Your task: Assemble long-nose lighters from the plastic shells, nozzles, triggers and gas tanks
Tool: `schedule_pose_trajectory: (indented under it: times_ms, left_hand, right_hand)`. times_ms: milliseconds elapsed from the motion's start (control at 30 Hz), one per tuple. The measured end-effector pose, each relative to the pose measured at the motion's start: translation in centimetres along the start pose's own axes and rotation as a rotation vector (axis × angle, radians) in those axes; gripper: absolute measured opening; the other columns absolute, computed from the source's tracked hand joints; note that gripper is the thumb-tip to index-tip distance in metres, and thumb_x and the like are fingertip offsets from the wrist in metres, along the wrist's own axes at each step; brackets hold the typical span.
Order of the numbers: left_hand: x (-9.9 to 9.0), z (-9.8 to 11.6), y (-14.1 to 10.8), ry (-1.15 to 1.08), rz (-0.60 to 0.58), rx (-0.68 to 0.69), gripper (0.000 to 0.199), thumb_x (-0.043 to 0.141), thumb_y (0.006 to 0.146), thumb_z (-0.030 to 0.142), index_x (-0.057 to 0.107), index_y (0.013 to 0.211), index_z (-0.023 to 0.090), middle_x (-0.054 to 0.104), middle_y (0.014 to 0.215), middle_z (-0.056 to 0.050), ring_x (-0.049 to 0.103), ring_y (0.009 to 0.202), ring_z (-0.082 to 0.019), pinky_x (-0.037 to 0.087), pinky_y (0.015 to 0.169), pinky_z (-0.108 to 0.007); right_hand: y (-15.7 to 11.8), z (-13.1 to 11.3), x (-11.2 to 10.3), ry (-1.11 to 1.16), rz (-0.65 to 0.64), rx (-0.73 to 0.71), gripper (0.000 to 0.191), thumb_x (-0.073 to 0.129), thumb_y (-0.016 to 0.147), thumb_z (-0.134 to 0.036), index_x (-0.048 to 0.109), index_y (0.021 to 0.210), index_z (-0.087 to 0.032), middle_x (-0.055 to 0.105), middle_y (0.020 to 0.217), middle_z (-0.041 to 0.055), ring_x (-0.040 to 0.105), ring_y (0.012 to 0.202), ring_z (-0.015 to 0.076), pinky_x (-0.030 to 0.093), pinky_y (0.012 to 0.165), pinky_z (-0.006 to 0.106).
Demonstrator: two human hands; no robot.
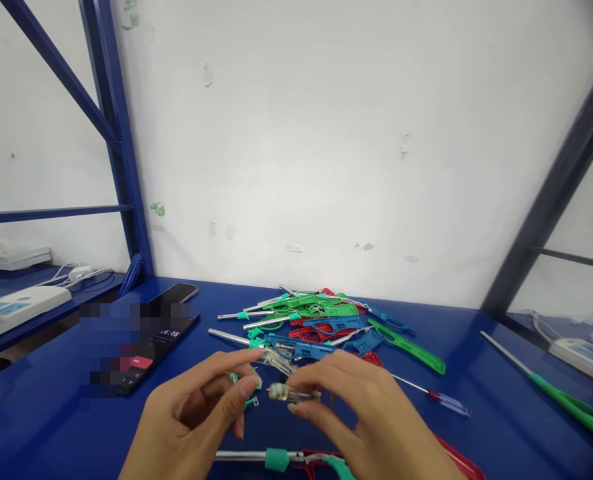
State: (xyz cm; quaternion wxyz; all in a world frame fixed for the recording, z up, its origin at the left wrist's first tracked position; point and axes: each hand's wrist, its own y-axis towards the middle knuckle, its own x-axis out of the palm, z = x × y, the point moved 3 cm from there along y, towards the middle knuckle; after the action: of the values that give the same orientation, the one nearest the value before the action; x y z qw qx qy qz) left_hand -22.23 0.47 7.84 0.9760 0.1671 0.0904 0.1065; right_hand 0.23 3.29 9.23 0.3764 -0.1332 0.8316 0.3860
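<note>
Between the fingers and thumb of my right hand (pixel 346 400) is a small clear cylindrical part (pixel 279 392) with a pale end pointing left. My left hand (pixel 211 400) is just left of it, thumb and index finger apart, the other fingers curled; I see nothing held in it. Small teal pieces (pixel 253 402) show on the table beside the left fingertips. Below the hands lies a metal tube (pixel 241 456) with a teal collar (pixel 277 459) and red and teal parts, partly hidden by my right hand.
Behind the hands lies a pile of green (pixel 411 347), blue (pixel 301 348) and red handle shells with metal tubes. A screwdriver (pixel 449 402) and a green-handled lighter (pixel 566 400) lie right. Phones (pixel 161 347) lie left. Blue frame posts (pixel 121 147) flank the table.
</note>
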Motion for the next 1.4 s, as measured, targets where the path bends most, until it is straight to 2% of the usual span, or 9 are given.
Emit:
schedule_pose_trajectory:
  times_ms: [167,367,467,633,800,967,1100,1200,1400]
  left_hand:
    - [0.1,-0.7,0.0,0.003,-0.013,-0.035,0.039,0.091,0.082,0.057,0.087,0.101,0.024,0.071,0.063,0.0,0.064,0.049,-0.017,0.054,0.046,-0.023]
    - [0.9,0.3,-1.0,-0.046,0.032,-0.079,0.043,0.091,0.081,0.062,0.084,0.099,0.024,0.068,0.063,0.002,0.056,0.045,-0.014,0.05,0.045,-0.022]
    - [1.0,0.2,-1.2,-0.066,0.032,-0.112,0.043,0.088,0.084,0.064,0.08,0.1,0.025,0.068,0.07,0.002,0.052,0.046,-0.011,0.045,0.045,-0.02]
    - [1.4,-0.8,-1.3,-0.053,-0.093,-0.032,0.038,0.084,0.091,0.06,0.07,0.103,0.026,0.07,0.081,0.002,0.064,0.062,-0.015,0.047,0.056,-0.021]
    - [2.0,-0.7,-2.1,0.011,0.004,0.036,0.041,0.07,0.103,0.062,0.064,0.086,0.025,0.06,0.079,0.002,0.062,0.071,-0.017,0.048,0.064,-0.022]
    - [2.0,-0.4,-2.1,0.129,-0.046,0.216,0.041,0.055,0.114,0.052,0.062,0.084,0.025,0.056,0.08,0.001,0.058,0.069,-0.016,0.05,0.063,-0.02]
    - [1.7,-0.7,-2.1,0.13,-0.095,0.204,0.039,0.05,0.116,0.049,0.06,0.087,0.026,0.055,0.082,0.001,0.058,0.071,-0.016,0.051,0.065,-0.02]
    - [1.7,-0.8,-2.2,0.15,-0.138,0.19,0.04,0.048,0.117,0.05,0.059,0.087,0.026,0.053,0.081,0.001,0.055,0.07,-0.016,0.049,0.063,-0.021]
    - [1.8,-0.6,-2.2,0.192,-0.138,0.269,0.038,0.046,0.118,0.041,0.056,0.084,0.026,0.053,0.079,0.002,0.051,0.066,-0.016,0.046,0.062,-0.023]
  right_hand:
    - [0.2,-0.3,-0.1,-0.037,0.005,-0.072,0.026,0.086,0.095,-0.014,0.078,0.111,-0.033,0.084,0.1,-0.0079,0.081,0.09,0.0187,0.059,0.077,0.027]
    - [0.2,-0.2,-0.2,-0.126,0.043,-0.103,0.025,0.085,0.095,-0.014,0.078,0.108,-0.034,0.083,0.095,-0.0075,0.08,0.083,0.02,0.056,0.071,0.029]
    - [0.1,-0.2,-0.2,-0.129,0.053,-0.115,0.028,0.086,0.093,-0.013,0.078,0.109,-0.035,0.083,0.096,-0.0077,0.08,0.083,0.0194,0.056,0.07,0.028]
    - [0.1,0.0,0.0,-0.162,0.082,-0.152,0.031,0.082,0.095,-0.009,0.08,0.113,-0.034,0.083,0.099,-0.0066,0.078,0.081,0.0167,0.054,0.069,0.027]
    - [0.4,-0.7,0.4,-0.321,0.067,-0.177,0.028,0.078,0.093,-0.004,0.076,0.104,-0.03,0.08,0.094,-0.0046,0.072,0.079,0.0179,0.045,0.064,0.03]
    - [0.7,-1.5,1.3,-0.437,0.07,-0.205,0.027,0.084,0.086,-0.006,0.069,0.096,-0.027,0.077,0.089,-0.0032,0.067,0.075,0.0199,0.037,0.061,0.033]
    - [0.7,-1.6,1.5,-0.399,0.116,-0.197,0.029,0.094,0.085,-0.019,0.066,0.087,-0.028,0.075,0.084,-0.0052,0.065,0.07,0.0185,0.037,0.063,0.034]
    - [0.7,-1.7,1.4,-0.397,0.129,-0.208,0.031,0.093,0.083,-0.017,0.064,0.081,-0.027,0.074,0.083,-0.0055,0.065,0.068,0.0169,0.037,0.064,0.033]
    - [0.6,-1.9,1.4,-0.428,0.021,-0.221,0.025,0.082,0.085,-0.013,0.06,0.082,-0.025,0.075,0.083,-0.0031,0.067,0.067,0.0175,0.034,0.06,0.034]
